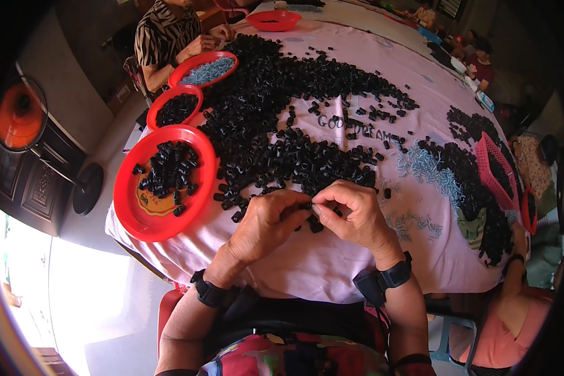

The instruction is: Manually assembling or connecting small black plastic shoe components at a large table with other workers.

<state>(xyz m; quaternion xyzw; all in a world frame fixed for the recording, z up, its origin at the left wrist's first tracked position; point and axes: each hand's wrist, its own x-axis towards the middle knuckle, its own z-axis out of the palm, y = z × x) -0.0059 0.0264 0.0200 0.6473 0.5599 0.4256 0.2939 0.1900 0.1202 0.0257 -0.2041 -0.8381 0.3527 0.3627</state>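
Note:
My left hand (266, 222) and my right hand (357, 216) meet over the near edge of the table. Thumbs and forefingers of both are pinched together on a small black plastic part (311, 207), mostly hidden by the fingertips. Just beyond them spreads a large heap of short black tubular plastic pieces (263, 113). A few loose pieces lie under and beside my fingers. To the left of my left hand, a large red plate (122, 207) holds a small pile of black pieces (169, 169). Both wrists wear dark bands.
Smaller red plates hold black pieces (177, 109) and silvery-blue screws (210, 70). More screws (429, 172) lie scattered right, near a pink basket (482, 150). A pink cloth (282, 272) covers the table. Other people sit far left (166, 37) and at right (514, 313). A fan (22, 116) stands left.

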